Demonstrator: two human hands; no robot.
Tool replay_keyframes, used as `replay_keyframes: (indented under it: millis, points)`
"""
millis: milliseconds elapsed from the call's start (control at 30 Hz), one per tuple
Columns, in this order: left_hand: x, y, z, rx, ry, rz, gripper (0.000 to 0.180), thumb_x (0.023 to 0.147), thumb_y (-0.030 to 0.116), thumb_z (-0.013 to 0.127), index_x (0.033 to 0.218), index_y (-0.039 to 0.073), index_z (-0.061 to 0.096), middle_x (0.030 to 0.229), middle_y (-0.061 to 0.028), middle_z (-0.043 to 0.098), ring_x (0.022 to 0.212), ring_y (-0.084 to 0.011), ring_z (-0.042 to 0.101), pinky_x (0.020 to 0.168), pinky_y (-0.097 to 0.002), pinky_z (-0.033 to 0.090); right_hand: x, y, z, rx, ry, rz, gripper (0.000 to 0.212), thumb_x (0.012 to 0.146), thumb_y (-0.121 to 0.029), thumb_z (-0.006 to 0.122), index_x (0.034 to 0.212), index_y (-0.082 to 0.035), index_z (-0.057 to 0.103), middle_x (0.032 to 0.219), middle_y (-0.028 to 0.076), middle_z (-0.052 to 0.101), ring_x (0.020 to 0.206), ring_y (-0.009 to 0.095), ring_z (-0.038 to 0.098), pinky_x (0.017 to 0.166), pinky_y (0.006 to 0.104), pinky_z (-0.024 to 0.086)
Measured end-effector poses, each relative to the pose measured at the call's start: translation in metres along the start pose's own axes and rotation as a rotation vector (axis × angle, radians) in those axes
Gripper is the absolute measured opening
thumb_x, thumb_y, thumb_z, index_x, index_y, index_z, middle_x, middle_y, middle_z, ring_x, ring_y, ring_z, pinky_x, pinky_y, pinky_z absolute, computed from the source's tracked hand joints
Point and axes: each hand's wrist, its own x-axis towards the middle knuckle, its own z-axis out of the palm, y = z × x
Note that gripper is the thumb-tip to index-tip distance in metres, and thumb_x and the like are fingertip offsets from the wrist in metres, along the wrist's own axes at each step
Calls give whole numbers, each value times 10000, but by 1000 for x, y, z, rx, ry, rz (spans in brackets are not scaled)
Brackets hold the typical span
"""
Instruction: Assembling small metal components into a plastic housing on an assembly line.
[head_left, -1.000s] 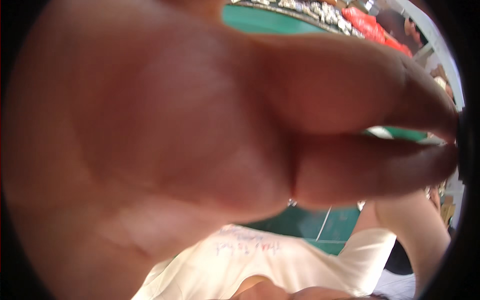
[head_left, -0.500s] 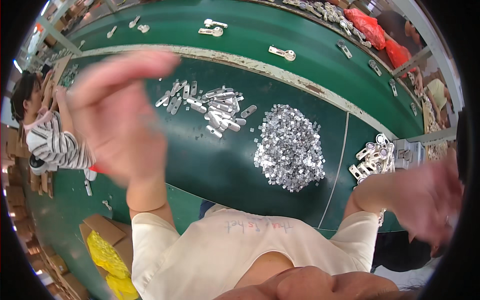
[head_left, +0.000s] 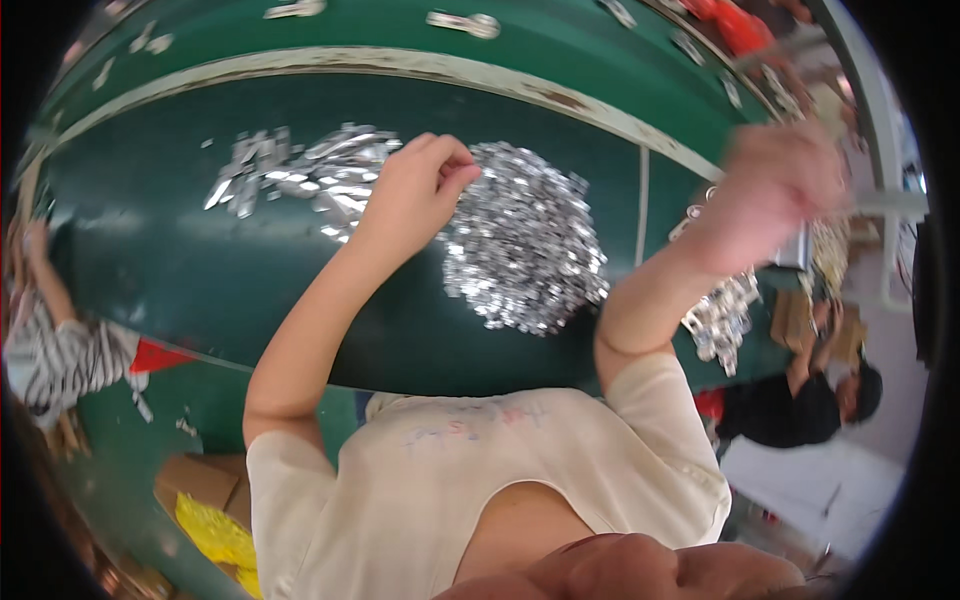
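Note:
My left hand (head_left: 422, 188) is at the upper left edge of a heap of small shiny silver squares (head_left: 525, 245). Its thumb and fingers are drawn together in a pinch; whatever lies between them, if anything, is too small to make out. Left of it lie loose flat silver metal strips (head_left: 340, 170), smeared by motion. My right hand (head_left: 785, 180) is raised at the far right, above a pile of pale handle-like parts (head_left: 722, 325). Motion blurs its fingers, so their grip does not show.
Beyond the pale worn ledge (head_left: 400, 62), a green belt (head_left: 380, 30) carries pale parts with round ends. Co-workers sit at the left (head_left: 75, 350) and right (head_left: 790, 400). A cardboard box (head_left: 205, 485) with a yellow bag stands at lower left.
My left hand has come from the left to the silver heap, its fingers closing into a pinch. My right hand has risen from the lower right. The whole view has shifted.

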Motion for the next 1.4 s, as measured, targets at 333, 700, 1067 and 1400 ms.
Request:
replay_keyframes:
  millis: [333, 700, 1067, 1400]
  points:
    - [-34, 87, 75, -678, -346, 346, 307, 880, 90, 521, 1184, 51, 544, 1077, -126, 590, 985, -255, 581, 833, -320, 465, -10, 14, 99, 389, -924, 3, 52, 696, -36, 664, 738, -25, 634, 674, 113, 586, 610, 241, 521, 512, 353, 367]
    - [-50, 75, 66, -1060, -303, -69, 198, 766, -68, 620, 953, -2, 639, 1029, -86, 553, 853, -153, 621, 773, -251, 513, -29, -3, 59, -238, -439, -119, 144, 751, -105, 624, 627, -44, 582, 606, 56, 544, 558, 221, 516, 486, 336, 380]
    - [-65, 78, 15, -1093, 48, 26, 376, 742, -162, 586, 1066, -38, 440, 1155, -140, 403, 969, -218, 577, 831, -329, 532, -87, 12, 3, -2113, 163, 360, 191, 735, 88, 614, 918, 33, 620, 858, 120, 598, 713, 182, 565, 624, 266, 455]
    - [-59, 56, 22, -1147, -34, -58, 480, 723, -151, 621, 1115, -4, 386, 1180, -140, 391, 982, -231, 584, 828, -314, 533, -88, 7, -19, -2287, 76, 502, 125, 746, 83, 611, 840, 2, 594, 880, 112, 545, 719, 171, 551, 623, 249, 447]
